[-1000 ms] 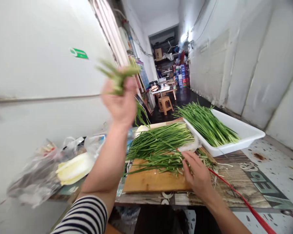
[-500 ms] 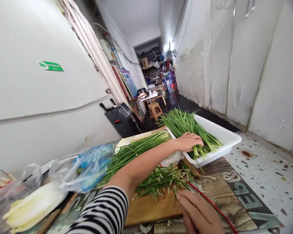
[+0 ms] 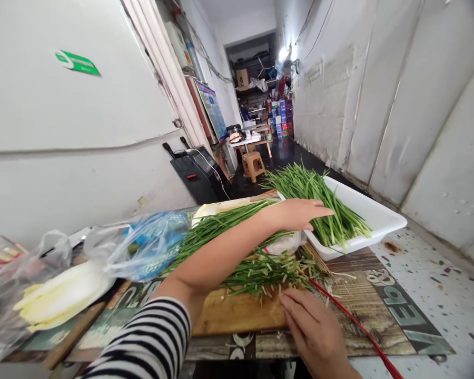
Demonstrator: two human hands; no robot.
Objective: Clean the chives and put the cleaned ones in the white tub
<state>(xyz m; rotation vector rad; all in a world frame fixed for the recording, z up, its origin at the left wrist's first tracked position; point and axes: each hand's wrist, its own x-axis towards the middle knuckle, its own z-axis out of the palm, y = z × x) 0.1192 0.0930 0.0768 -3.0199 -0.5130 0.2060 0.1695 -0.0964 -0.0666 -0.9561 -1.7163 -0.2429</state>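
Note:
My left hand (image 3: 302,212) reaches over the white plastic tray (image 3: 385,217) with its fingers stretched out. Under and beside it, a heap of garlic chives (image 3: 308,181) lies in the tray, cut ends toward the front right. My right hand (image 3: 319,323) is at the right end of the wooden cutting board (image 3: 237,313), fingers pressed together; whatever they may hold cannot be made out. Loose chive scraps (image 3: 256,273) cover the back of the board. Behind my left forearm lies another long bunch of chives (image 3: 217,226), partly hidden.
On the left are a cabbage (image 3: 67,289), clear and blue plastic bags (image 3: 154,247) and a wooden handle (image 3: 75,334). A red strap (image 3: 351,318) crosses the table's right side. Beyond the table stand a black machine (image 3: 195,171) and a brown stool (image 3: 254,166).
My left hand has opened from curled fingers on the chives in the tray and lifted slightly off them. My right hand stays at the board's end. The camera view has shifted somewhat.

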